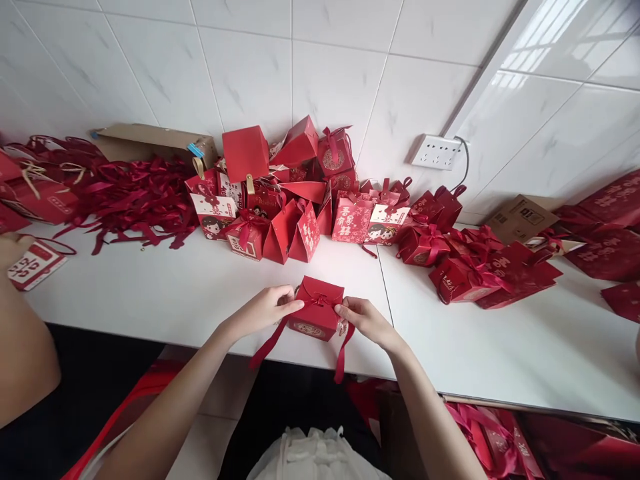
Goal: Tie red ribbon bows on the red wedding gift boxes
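Observation:
A small red gift box point(313, 323) with a gold round emblem stands on the white table in front of me. A dark red ribbon point(270, 347) crosses its front and is gathered in a knot or small bow near the middle. The ribbon's two tails hang down past the table's front edge. On the box's left side, my left hand point(277, 305) is closed, pinching the ribbon between thumb and fingers. My right hand point(364, 320) pinches the ribbon at the right side, thumb against the box front. Fingertips behind the box are partly hidden.
Piles of red gift boxes point(290, 230) line the wall. Loose ribbons point(135, 200) lie by a cardboard box point(155, 143) at the left. More red boxes point(465, 277) stand at the right, below a power strip point(436, 152). At far left, another person's hand point(13, 250) holds a box.

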{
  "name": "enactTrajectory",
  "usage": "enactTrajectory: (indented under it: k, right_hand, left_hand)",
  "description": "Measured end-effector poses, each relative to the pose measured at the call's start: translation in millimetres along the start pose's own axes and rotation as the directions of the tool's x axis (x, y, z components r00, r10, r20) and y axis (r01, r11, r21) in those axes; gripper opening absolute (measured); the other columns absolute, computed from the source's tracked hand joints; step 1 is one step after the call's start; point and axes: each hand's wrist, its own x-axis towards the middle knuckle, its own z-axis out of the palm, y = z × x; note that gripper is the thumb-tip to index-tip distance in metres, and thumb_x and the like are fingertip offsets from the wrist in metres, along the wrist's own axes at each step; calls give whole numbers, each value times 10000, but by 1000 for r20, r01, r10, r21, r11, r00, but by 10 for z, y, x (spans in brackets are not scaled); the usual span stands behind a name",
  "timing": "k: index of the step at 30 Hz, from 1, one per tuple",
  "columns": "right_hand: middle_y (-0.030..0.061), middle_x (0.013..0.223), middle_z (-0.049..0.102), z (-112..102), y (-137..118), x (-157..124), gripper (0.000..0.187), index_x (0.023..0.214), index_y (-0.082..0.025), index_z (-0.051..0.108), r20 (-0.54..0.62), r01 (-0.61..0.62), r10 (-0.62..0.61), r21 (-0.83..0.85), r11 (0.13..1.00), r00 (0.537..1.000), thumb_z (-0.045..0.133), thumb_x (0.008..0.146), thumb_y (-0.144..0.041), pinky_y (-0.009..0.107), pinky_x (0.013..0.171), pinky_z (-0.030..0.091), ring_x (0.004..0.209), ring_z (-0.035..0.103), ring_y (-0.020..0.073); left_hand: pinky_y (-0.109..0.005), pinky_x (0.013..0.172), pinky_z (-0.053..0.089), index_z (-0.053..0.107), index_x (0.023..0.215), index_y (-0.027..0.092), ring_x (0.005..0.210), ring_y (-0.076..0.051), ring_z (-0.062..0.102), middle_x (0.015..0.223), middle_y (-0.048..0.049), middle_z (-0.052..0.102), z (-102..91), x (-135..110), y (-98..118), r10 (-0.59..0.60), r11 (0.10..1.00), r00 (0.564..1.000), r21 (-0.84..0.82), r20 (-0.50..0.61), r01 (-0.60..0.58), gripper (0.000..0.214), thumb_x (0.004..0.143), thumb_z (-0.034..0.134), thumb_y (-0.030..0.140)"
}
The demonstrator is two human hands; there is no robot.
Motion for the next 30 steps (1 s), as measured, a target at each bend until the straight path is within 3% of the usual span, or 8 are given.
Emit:
enactTrajectory:
  k: [4, 7, 11, 15, 21, 26, 30]
  right_hand:
    - [-6, 569, 607, -27, -20, 8, 397, 624, -185, 479, 44, -43, 35, 209, 977, 998, 661, 730, -522, 288, 590, 448, 526, 566, 130]
    - [-16, 562, 595, -41, -9, 2, 377, 613, -187, 468, 21, -45, 41, 266, 963, 999, 671, 745, -476, 272, 580, 437, 521, 553, 118]
    - [-47, 487, 495, -57, 10, -14, 421, 579, -190, 442, 32, -53, 45, 337, 940, 998, 605, 794, -513, 257, 553, 413, 493, 514, 103]
    - [-54, 489, 498, -78, -8, -25, 402, 609, -173, 496, 36, -100, 93, 286, 953, 995, 678, 725, -512, 220, 453, 316, 424, 416, 64]
    - [-36, 520, 556, -136, 3, -2, 371, 673, -151, 573, 52, -139, 131, 222, 965, 990, 695, 709, -500, 215, 423, 222, 404, 350, 42]
    - [-46, 506, 520, -183, -10, 16, 373, 635, -153, 578, 63, -127, 117, 196, 972, 991, 706, 695, -498, 222, 449, 275, 434, 434, 67]
    - [13, 587, 621, -259, -23, -7, 377, 651, -156, 595, 145, -112, 86, 181, 977, 986, 679, 716, -517, 274, 562, 395, 551, 570, 141]
  left_hand:
    - [-238, 605, 332, 399, 626, 180, 623, -106, 379, 741, 28, 412, 5, 6, -8, 60, 997, 998, -42, -36, -61, 358, 834, 465, 464]
    - [-231, 574, 314, 398, 627, 181, 600, -101, 357, 679, 38, 376, 24, 21, -29, 41, 992, 998, -119, -42, -46, 353, 840, 472, 453]
    - [-217, 504, 261, 402, 643, 181, 527, -83, 317, 575, 62, 331, 20, 29, -57, 12, 959, 997, -282, 78, 11, 361, 833, 497, 473]
    - [-214, 491, 250, 476, 642, 157, 521, -72, 327, 578, 49, 391, -60, 22, -63, 24, 930, 983, -366, 183, 46, 371, 813, 528, 482]
    - [-222, 525, 304, 541, 646, 144, 554, -93, 411, 597, 19, 492, -163, 43, -84, 47, 931, 908, -347, 417, 112, 311, 743, 614, 430]
    - [-230, 545, 296, 401, 619, 177, 567, -92, 335, 626, 39, 380, -104, 19, -71, 78, 911, 946, -409, 314, 61, 339, 818, 499, 434]
    - [-243, 532, 268, 294, 592, 190, 565, -94, 270, 619, 41, 276, 18, 15, -94, 32, 935, 977, -352, 213, 46, 395, 849, 435, 455]
